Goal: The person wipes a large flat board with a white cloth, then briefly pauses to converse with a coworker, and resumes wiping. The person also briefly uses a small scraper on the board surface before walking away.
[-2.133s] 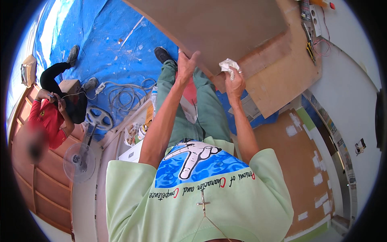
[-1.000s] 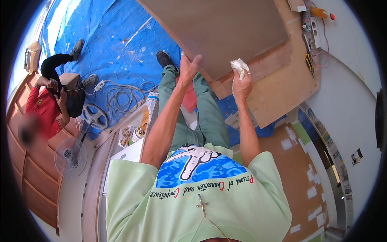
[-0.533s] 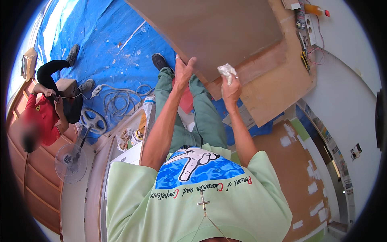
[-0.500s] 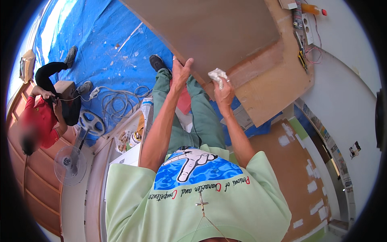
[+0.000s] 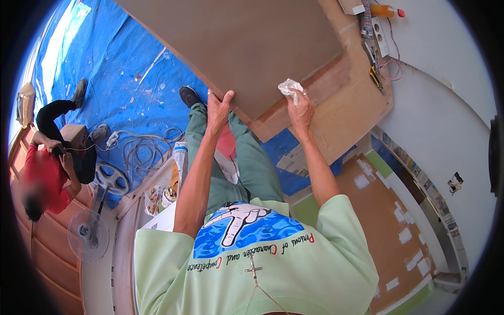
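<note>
A large brown panel [image 5: 252,47] lies on a wooden board [image 5: 357,100], its near corner toward me. My left hand [image 5: 218,111] grips the panel's left edge close to that corner, thumb on top and the other fingers partly hidden at the edge. A crumpled white cloth [image 5: 290,89] is pinched in my right hand [image 5: 301,111], just above the reddish-brown border strip [image 5: 310,86] at the panel's near right side. The cloth seems to be at or just over the surface; I cannot tell if it touches.
Blue sheeting [image 5: 131,68] covers the floor. At left sits a person in a red shirt [image 5: 44,176], near a standing fan [image 5: 88,236] and a coiled hose [image 5: 149,152]. Yellow-handled pliers [image 5: 376,77], a white power strip [image 5: 379,35] and an orange bottle [image 5: 386,11] lie at the board's right edge.
My right hand with the cloth has moved slightly away from the near corner, along the panel's right border. My left hand keeps its grip. The whole view has shifted a little.
</note>
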A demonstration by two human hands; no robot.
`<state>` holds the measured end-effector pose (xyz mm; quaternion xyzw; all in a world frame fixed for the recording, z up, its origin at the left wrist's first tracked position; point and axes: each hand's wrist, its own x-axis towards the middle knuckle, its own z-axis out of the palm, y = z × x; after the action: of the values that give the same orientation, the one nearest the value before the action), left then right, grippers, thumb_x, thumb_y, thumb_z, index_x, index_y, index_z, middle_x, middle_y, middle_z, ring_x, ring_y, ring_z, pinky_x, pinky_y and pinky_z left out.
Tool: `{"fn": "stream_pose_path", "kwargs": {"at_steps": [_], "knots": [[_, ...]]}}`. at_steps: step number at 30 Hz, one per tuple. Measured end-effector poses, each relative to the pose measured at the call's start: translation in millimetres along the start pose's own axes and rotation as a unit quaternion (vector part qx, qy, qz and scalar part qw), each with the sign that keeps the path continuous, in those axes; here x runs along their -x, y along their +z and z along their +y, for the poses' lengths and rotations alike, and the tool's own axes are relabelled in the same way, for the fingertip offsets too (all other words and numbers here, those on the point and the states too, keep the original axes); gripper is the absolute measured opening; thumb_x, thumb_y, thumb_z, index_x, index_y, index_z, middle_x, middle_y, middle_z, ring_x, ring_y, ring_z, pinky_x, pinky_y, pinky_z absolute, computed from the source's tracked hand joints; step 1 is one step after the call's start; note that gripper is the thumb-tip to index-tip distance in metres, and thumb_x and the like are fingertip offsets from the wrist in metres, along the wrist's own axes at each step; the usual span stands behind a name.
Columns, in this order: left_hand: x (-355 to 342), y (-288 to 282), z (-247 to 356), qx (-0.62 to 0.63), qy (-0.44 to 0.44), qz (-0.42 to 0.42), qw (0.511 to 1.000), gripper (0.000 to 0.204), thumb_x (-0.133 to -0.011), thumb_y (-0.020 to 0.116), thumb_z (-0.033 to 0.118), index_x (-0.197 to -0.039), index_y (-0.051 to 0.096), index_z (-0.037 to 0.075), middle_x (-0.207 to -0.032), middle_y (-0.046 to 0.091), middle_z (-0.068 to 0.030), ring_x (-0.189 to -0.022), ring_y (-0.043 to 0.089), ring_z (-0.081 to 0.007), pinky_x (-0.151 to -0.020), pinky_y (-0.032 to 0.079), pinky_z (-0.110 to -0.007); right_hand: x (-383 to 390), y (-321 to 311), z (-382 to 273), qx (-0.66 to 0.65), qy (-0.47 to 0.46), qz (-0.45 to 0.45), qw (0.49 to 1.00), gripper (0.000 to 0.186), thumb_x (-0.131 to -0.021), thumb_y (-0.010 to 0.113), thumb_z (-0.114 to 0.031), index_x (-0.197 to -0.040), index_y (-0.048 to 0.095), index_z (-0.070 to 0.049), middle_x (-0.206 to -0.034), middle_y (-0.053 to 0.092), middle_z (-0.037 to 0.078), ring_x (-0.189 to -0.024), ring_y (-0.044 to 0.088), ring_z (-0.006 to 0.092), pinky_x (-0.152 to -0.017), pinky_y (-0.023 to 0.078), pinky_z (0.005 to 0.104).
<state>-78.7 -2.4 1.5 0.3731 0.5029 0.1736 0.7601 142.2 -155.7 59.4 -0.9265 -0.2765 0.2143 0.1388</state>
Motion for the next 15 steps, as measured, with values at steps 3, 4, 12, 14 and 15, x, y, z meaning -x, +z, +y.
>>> {"fn": "stream_pose_path", "kwargs": {"at_steps": [3, 4, 12, 14, 15], "knots": [[0, 0, 2, -0.029, -0.025, 0.010, 0.999, 0.053, -0.094, 0.069, 0.006, -0.138, 0.043, -0.005, -0.127, 0.063, -0.0190, -0.115, 0.064, -0.0272, -0.100, 0.052, -0.037, -36, -17, 14, -0.059, 0.065, 0.194, 0.977, 0.033, -0.091, 0.071, -0.033, -0.106, 0.076, -0.004, -0.099, 0.074, 0.020, -0.090, 0.071, 0.0400, -0.076, 0.053, 0.0484], [1, 0, 2, -0.031, -0.016, 0.007, 0.999, 0.052, -0.094, 0.069, 0.006, -0.138, 0.043, -0.005, -0.127, 0.063, -0.0194, -0.115, 0.064, -0.0274, -0.100, 0.052, -0.037, -52, -23, 26, -0.093, 0.060, 0.223, 0.969, 0.034, -0.091, 0.071, -0.033, -0.103, 0.075, -0.001, -0.090, 0.074, 0.022, -0.083, 0.072, 0.0410, -0.073, 0.052, 0.0490], [-4, -3, -9, -0.046, -0.028, 0.023, 0.998, 0.052, -0.094, 0.070, 0.008, -0.136, 0.044, -0.006, -0.125, 0.064, -0.0204, -0.114, 0.065, -0.0284, -0.098, 0.053, -0.036, -65, -20, 53, -0.005, 0.059, 0.115, 0.992, 0.038, -0.090, 0.072, -0.033, -0.110, 0.074, -0.001, -0.101, 0.073, 0.023, -0.094, 0.070, 0.0430, -0.081, 0.052, 0.0496], [-3, -3, -8, -0.040, -0.012, 0.012, 0.999, 0.053, -0.094, 0.070, 0.007, -0.137, 0.043, -0.006, -0.125, 0.063, -0.0202, -0.114, 0.065, -0.0284, -0.099, 0.052, -0.037, -56, -18, 42, -0.041, 0.042, 0.150, 0.987, 0.039, -0.090, 0.071, -0.033, -0.113, 0.073, -0.001, -0.102, 0.073, 0.024, -0.095, 0.070, 0.0435, -0.082, 0.052, 0.0497], [-3, -3, -6, -0.046, -0.032, 0.024, 0.998, 0.053, -0.094, 0.070, 0.007, -0.138, 0.043, -0.006, -0.126, 0.063, -0.0202, -0.114, 0.065, -0.0284, -0.100, 0.052, -0.037, -54, -18, 37, -0.045, 0.087, 0.118, 0.988, 0.040, -0.090, 0.071, -0.033, -0.114, 0.073, -0.001, -0.102, 0.073, 0.024, -0.095, 0.069, 0.0435, -0.082, 0.052, 0.0496]]}}
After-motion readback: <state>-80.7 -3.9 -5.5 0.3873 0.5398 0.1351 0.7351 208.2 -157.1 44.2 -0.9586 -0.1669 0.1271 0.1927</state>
